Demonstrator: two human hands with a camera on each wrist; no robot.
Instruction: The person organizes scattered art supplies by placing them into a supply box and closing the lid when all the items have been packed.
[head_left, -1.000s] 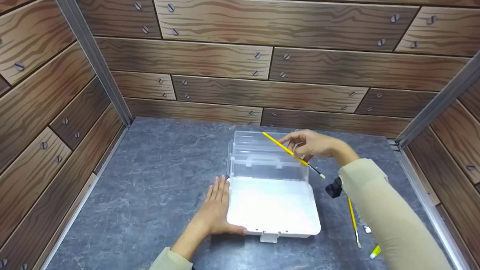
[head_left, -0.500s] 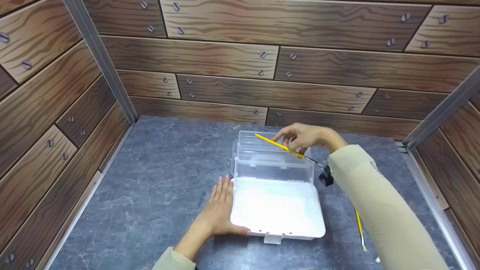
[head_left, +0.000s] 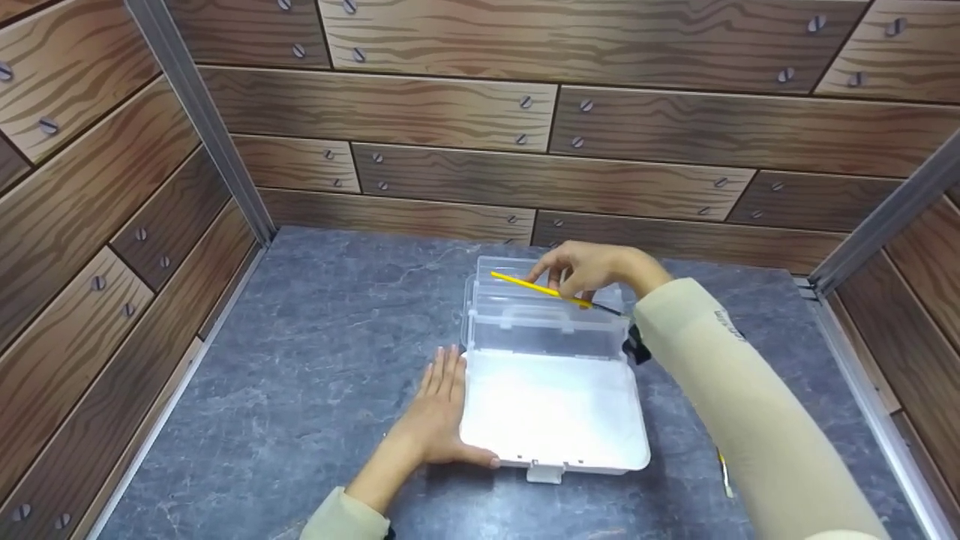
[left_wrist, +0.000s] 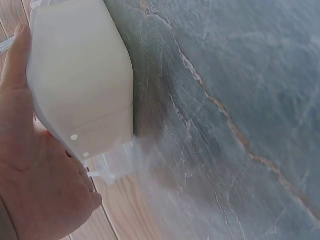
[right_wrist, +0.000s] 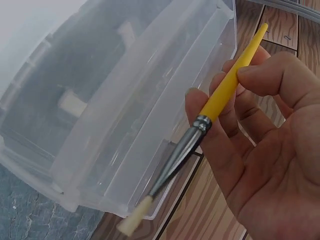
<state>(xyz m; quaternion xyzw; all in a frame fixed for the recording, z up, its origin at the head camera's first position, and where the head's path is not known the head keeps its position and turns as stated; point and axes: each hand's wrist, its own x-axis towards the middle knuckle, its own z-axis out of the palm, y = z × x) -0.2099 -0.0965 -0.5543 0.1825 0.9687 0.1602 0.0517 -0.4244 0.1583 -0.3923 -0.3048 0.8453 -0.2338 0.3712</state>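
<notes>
A yellow paintbrush (head_left: 517,283) with a metal ferrule and pale bristles is pinched between the thumb and fingers of my right hand (head_left: 592,268). It hangs over the raised clear lid (head_left: 551,336) of a white plastic case (head_left: 555,409), bristle end pointing right in the head view. The right wrist view shows the brush's ferrule (right_wrist: 175,155) crossing in front of the ridged lid. My left hand (head_left: 433,429) rests against the case's left side with straight fingers, its thumb along the front edge. A latch (head_left: 545,472) hangs at the case's front.
Another paintbrush (head_left: 724,474) lies on the dark marbled table (head_left: 337,337) at the right, mostly hidden by my right sleeve (head_left: 750,397). Wood-patterned walls (head_left: 450,112) with metal corner posts (head_left: 217,127) enclose the table at the back and sides.
My right hand has moved left and slightly back with the paintbrush, which now lies flatter. The right sleeve covers more of the second brush and the small items beside it. My left hand keeps its place.
</notes>
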